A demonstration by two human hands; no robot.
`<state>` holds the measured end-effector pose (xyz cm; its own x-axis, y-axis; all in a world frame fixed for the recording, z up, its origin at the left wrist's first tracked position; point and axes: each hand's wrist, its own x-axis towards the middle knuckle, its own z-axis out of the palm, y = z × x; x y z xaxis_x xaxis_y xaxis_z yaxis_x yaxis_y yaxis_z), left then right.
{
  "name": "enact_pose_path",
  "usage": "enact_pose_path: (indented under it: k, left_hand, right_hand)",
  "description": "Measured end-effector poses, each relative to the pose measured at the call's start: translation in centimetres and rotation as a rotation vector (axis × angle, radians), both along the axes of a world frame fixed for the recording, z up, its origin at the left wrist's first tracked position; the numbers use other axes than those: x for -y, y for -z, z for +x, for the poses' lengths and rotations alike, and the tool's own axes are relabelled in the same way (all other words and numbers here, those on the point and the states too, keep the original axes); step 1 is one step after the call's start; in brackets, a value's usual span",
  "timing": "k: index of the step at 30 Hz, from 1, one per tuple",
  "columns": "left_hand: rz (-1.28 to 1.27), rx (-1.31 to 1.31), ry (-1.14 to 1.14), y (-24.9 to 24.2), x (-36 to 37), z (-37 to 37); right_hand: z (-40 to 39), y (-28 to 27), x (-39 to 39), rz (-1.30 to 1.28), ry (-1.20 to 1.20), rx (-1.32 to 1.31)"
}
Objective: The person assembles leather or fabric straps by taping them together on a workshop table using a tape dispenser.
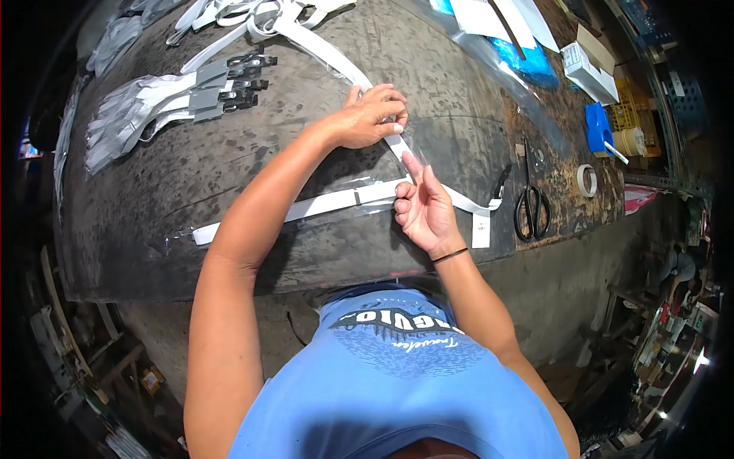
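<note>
A long white strap (pixel 325 52) runs from the pile at the back down to the middle of the worktable. My left hand (pixel 371 116) bends its fingers over this strap and grips it. Just nearer to me, my right hand (pixel 427 210) is turned palm up, its fingers curled and its index finger against the strap. Beside it, a white strap end (pixel 468 203) with a black clip (pixel 501 183) and a white tag (pixel 481 229) lies to the right. Another flat white strap (pixel 306 208), partly in clear plastic, stretches left behind my left forearm.
Bundled grey-white straps with black clips (pixel 206 92) lie at the left. Black-handled scissors (pixel 531 206) and a tape roll (pixel 586 181) lie on the right. A white box (pixel 589 65), a blue object (pixel 598 130) and blue plastic packs (pixel 524 65) stand farther back.
</note>
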<state>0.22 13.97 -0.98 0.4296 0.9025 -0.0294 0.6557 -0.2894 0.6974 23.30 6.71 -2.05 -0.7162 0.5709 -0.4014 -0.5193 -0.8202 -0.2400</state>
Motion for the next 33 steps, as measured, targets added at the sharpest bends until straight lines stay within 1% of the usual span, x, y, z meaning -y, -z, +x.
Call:
enact_pose_path:
  k: [7, 9, 12, 14, 15, 16, 18, 19, 20, 21, 22, 24, 25, 27, 28, 29, 30, 32, 33]
  left_hand:
    - [0.026, -0.016, -0.032, 0.8, 0.1, 0.5]
    - [0.038, -0.065, -0.051, 1.3, 0.1, 0.6]
    - [0.041, -0.056, -0.065, 2.0, 0.1, 0.7]
    - [0.067, -0.051, -0.071, 2.4, 0.2, 0.7]
    - [0.090, -0.049, -0.080, 2.6, 0.3, 0.8]
    - [0.091, -0.049, -0.080, 2.7, 0.4, 0.9]
    - [0.191, 0.014, -0.154, 2.9, 0.6, 1.1]
    - [0.189, 0.013, -0.154, 2.6, 0.8, 1.3]
    - [0.360, 0.067, -0.296, 2.2, 1.1, 1.5]
    - [0.531, 0.120, -0.436, 1.6, 1.5, 1.7]
    - [0.524, 0.114, -0.433, 0.8, 2.2, 1.2]
    - [0.231, 0.202, -0.535, -0.9, 4.1, -0.6]
    - [0.282, 0.164, -0.549, -0.8, 5.2, -1.0]
    - [0.275, 0.146, -0.519, -1.0, 7.3, -1.0]
    - [0.267, 0.131, -0.489, -1.2, 8.0, -0.8]
    - [0.268, 0.080, -0.431, -1.2, 8.2, -0.6]
    - [0.272, 0.079, -0.429, -1.3, 8.1, -0.2]
    - [0.445, 0.045, -0.419, -1.4, 7.1, 0.7]
    - [0.417, 0.068, -0.438, -0.7, 6.4, 0.9]
  right_hand:
    - [-2.2, 0.5, -0.7, -0.009, 0.014, 0.049]
    - [-2.1, 0.4, -0.7, -0.017, 0.016, 0.074]
    - [-0.9, -0.3, -0.5, -0.020, 0.040, 0.113]
    - [0.9, -1.1, 0.3, 0.050, 0.067, 0.194]
    - [1.9, -2.2, 0.8, 0.050, 0.084, 0.158]
    - [2.9, -3.3, 1.4, 0.051, 0.098, 0.217]
    - [5.9, -4.9, 2.3, 0.202, 0.058, 0.186]
    - [6.7, -5.4, 3.1, 0.324, 0.106, 0.285]
    - [7.5, -5.6, 3.8, 0.445, 0.155, 0.380]
    - [8.5, -4.8, 4.1, 0.705, 0.209, 0.587]
    - [9.8, -5.1, 4.2, 0.941, 0.120, 0.894]
    - [10.3, -5.2, 3.9, 1.347, 0.134, 1.301]
    - [9.9, -5.5, 3.4, 1.347, 0.139, 1.297]
    - [8.5, -6.3, 2.4, 1.073, 0.030, 1.184]
    - [7.8, -6.1, 2.1, 1.075, 0.035, 1.179]
    - [7.0, -6.0, 1.9, 0.719, 0.002, 0.770]
    - [6.2, -5.8, 1.9, 0.361, -0.030, 0.365]
    - [4.0, -4.2, 2.4, 0.114, 0.037, 0.257]
    - [3.6, -2.6, 2.4, 0.066, 0.035, 0.245]
